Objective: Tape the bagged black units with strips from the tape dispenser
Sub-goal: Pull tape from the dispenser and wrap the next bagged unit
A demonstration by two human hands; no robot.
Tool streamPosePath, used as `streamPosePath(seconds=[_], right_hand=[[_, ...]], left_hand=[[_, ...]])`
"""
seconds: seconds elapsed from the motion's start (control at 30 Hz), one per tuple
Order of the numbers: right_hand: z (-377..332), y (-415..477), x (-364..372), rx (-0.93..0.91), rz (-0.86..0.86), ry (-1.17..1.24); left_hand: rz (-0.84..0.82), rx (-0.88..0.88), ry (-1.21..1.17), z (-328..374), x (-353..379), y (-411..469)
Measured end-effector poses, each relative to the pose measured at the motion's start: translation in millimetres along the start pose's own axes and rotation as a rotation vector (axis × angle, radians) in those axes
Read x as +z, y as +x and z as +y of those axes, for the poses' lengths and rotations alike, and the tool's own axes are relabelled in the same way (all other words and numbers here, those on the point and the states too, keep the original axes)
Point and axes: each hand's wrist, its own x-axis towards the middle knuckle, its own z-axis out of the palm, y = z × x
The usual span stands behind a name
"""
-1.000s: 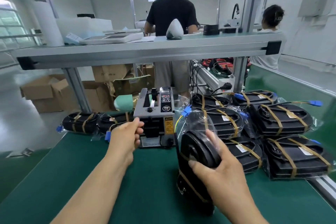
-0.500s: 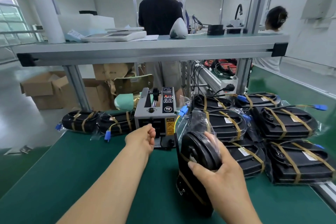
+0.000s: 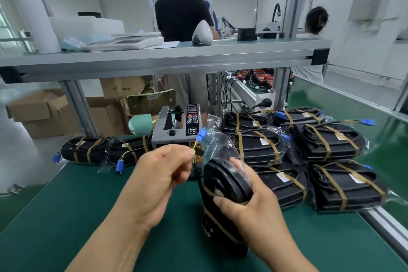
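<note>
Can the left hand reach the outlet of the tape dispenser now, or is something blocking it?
Probably yes: the left hand hangs just before the tape dispenser, with nothing between them. Its fingers pinch something thin, which could hinder taking another strip.

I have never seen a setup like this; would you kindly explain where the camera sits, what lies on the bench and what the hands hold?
The view comes from a camera worn on a person's head, looking down at their hands. The right hand grips a black unit in a clear plastic bag, stood on end on the green bench mat. The left hand has pinched fingertips; what they hold is too small to tell. Behind stands the grey tape dispenser, with brown-taped black units on both sides.
</note>
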Motion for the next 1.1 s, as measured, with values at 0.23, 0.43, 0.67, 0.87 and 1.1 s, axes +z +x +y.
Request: streamPosePath(seconds=[0.23, 0.43, 0.67, 0.87, 1.1], right_hand=[[-6, -8, 11, -0.086, 0.001, -0.031], [-8, -11, 13, -0.099, 0.011, -0.058], [-10, -12, 14, -0.132, -0.012, -0.084], [-9, -13, 17, -0.139, -0.015, -0.097], [-7, -13, 20, -0.147, -0.005, -0.122]], left_hand=[[-0.022, -0.049, 0.306, 10, 25, 0], [-0.033, -0.144, 0.359, 5, 21, 6], [-0.097, -0.182, 0.363, 9, 19, 10], [-0.083, -0.194, 0.348, 10, 19, 9], [-0.051, -0.175, 0.35, 8, 20, 6]])
